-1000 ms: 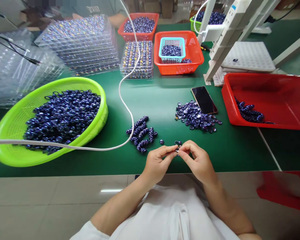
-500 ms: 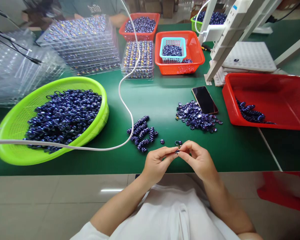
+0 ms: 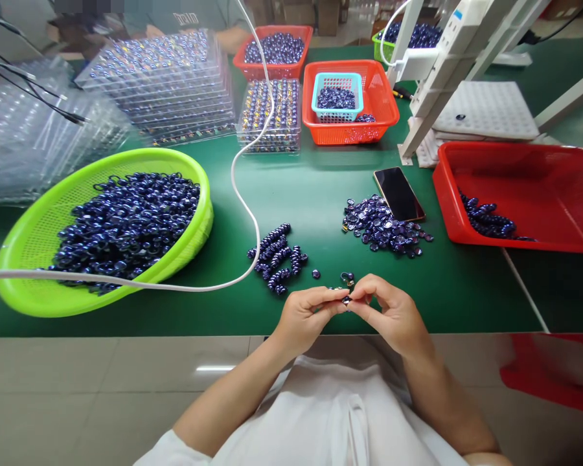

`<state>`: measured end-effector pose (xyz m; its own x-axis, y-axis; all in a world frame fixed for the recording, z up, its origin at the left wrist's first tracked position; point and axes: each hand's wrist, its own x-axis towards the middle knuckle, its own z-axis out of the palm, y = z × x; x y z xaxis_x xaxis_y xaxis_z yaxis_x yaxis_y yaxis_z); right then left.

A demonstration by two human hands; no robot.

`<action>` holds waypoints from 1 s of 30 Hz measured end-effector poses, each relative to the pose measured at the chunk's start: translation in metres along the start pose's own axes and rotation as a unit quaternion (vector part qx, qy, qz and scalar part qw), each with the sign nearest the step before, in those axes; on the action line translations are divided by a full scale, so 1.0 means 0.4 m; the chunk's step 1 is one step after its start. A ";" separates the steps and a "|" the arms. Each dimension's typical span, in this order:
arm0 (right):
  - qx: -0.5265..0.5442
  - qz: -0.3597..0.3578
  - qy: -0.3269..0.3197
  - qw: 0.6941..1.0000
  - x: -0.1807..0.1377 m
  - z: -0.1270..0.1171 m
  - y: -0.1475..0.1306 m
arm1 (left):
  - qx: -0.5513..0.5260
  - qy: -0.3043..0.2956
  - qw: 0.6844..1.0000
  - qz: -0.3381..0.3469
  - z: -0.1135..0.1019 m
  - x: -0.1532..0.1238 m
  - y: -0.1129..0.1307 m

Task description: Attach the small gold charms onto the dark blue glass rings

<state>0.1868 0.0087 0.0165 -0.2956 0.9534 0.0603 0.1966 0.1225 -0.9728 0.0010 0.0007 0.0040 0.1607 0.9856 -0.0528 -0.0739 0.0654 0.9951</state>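
At far left I see a lime-green basket (image 3: 34, 226) heaped with dark blue glossy pieces (image 3: 126, 220), a white cable (image 3: 243, 194) crossing its near rim and looping up over the green table mat (image 3: 320, 181). Right of the basket, short stacked rows of blue pieces (image 3: 276, 255) lie on the mat. At the mat's near edge, my left hand (image 3: 304, 317) and right hand (image 3: 393, 314) meet fingertip to fingertip, each pinching one small blue piece (image 3: 346, 299) between thumb and forefinger, with the other fingers curled. One or two loose pieces lie just beyond the fingertips. Farther back and to the right there is a loose pile of flat blue pieces (image 3: 381, 230), touching a dark phone (image 3: 399, 193). At far right, a red tray (image 3: 539, 188) holds a few blue pieces along its left wall.
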 end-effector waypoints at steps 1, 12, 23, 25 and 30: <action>-0.002 0.014 -0.002 1.000 0.001 0.000 -0.001 | 0.000 -0.005 1.000 0.005 -0.003 0.001 0.000; -0.008 0.105 -0.072 0.992 0.026 -0.016 -0.030 | 0.074 -0.063 0.991 0.094 -0.026 0.003 -0.003; -0.082 0.040 -0.020 0.996 0.015 0.013 -0.032 | 0.018 0.005 1.000 -0.006 -0.006 -0.012 -0.006; -0.095 0.013 -0.004 0.995 0.011 0.021 -0.028 | -0.006 0.022 0.999 -0.044 -0.001 -0.013 -0.003; -0.089 -0.036 0.008 0.995 0.008 0.032 -0.010 | -0.096 0.050 0.986 -0.125 0.008 -0.010 0.003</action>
<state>0.1731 0.0076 0.0177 -0.3009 0.9443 0.1332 0.3380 0.2362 -0.9110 0.0034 -0.0038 0.0056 0.1006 0.9448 -0.3119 -0.2314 0.3271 0.9162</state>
